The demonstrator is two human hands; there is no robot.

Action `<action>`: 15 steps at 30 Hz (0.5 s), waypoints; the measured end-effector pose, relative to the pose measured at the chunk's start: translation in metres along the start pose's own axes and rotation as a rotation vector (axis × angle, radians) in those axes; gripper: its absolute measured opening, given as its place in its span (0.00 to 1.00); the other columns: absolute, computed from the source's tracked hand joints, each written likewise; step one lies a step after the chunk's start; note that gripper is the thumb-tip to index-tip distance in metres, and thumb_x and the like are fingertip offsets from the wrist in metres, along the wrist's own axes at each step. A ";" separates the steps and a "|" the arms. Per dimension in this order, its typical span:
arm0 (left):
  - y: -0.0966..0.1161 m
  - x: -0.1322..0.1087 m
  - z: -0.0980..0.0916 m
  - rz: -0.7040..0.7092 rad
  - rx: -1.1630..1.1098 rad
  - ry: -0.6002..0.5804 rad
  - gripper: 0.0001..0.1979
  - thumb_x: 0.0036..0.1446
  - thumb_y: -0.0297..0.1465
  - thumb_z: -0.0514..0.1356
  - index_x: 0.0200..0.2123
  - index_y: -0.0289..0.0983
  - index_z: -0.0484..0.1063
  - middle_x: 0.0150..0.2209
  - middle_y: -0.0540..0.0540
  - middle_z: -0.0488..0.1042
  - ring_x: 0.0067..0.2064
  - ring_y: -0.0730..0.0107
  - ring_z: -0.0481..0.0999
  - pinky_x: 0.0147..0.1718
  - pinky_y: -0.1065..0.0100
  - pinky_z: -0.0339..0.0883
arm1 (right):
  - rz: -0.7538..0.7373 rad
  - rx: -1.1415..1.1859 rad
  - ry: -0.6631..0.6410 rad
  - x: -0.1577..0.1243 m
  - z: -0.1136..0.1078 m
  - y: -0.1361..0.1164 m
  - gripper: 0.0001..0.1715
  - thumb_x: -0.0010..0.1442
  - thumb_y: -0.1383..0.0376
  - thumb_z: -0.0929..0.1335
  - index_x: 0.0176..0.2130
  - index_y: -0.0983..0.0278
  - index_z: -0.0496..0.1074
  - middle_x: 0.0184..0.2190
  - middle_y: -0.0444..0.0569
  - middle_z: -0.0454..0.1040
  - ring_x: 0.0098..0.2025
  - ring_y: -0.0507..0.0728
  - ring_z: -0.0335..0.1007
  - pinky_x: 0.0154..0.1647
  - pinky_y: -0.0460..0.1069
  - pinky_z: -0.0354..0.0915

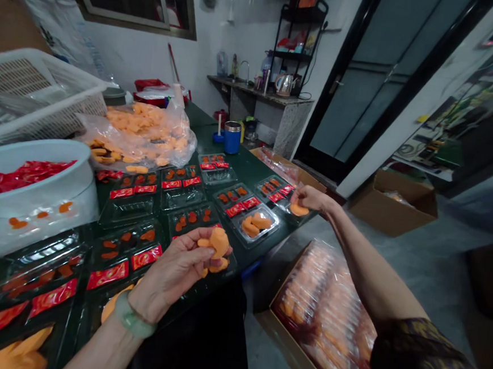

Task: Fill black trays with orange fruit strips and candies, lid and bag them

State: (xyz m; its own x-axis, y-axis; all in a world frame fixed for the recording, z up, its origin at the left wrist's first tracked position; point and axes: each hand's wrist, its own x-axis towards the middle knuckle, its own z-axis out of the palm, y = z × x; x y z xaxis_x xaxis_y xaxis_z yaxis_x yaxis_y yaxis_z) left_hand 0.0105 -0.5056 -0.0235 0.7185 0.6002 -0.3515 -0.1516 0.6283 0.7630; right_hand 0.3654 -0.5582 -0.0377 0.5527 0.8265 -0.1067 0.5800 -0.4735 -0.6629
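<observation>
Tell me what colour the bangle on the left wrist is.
Pale green; the bangle shows best in the head view.

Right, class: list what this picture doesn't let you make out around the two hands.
Head view:
Red sachets: print too small, blurred.
Left hand: count of orange pieces, fingers cover some.
Right hand: whether it holds or only touches its orange piece.
Cardboard box: contents blurred under glossy wrap, cut by bottom edge.

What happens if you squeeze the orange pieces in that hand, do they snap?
The orange pieces in the left hand keep their shape, so probably stiff and light. They look dry, so a hard squeeze might snap them. The right hand pinches a single orange piece easily; likely not slippery.
</observation>
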 end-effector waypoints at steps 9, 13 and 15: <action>-0.008 0.015 0.016 0.041 -0.043 0.107 0.13 0.40 0.19 0.67 0.32 0.33 0.71 0.25 0.47 0.74 0.23 0.74 0.73 0.20 0.75 0.66 | -0.174 -0.171 0.433 -0.046 0.046 -0.025 0.15 0.58 0.66 0.64 0.45 0.68 0.70 0.43 0.62 0.69 0.46 0.65 0.65 0.44 0.59 0.62; -0.015 0.018 0.029 0.031 0.136 0.058 0.12 0.40 0.22 0.67 0.32 0.32 0.74 0.26 0.47 0.74 0.22 0.77 0.70 0.20 0.76 0.64 | -0.474 0.372 0.010 -0.108 0.058 -0.061 0.24 0.59 0.56 0.64 0.53 0.62 0.64 0.39 0.50 0.73 0.34 0.55 0.69 0.32 0.49 0.66; -0.017 0.017 0.037 0.025 0.273 0.000 0.10 0.39 0.22 0.67 0.30 0.31 0.74 0.23 0.48 0.73 0.20 0.79 0.68 0.18 0.77 0.61 | -0.531 0.418 -0.157 -0.135 0.059 -0.073 0.17 0.58 0.56 0.66 0.45 0.62 0.70 0.37 0.48 0.74 0.33 0.54 0.69 0.31 0.48 0.65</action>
State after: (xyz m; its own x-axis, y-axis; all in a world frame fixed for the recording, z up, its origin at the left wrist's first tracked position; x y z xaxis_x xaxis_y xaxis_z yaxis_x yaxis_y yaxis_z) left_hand 0.0504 -0.5244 -0.0227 0.7168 0.6137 -0.3310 0.0198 0.4565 0.8895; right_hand 0.2128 -0.6173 -0.0184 0.1467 0.9631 0.2258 0.4511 0.1380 -0.8817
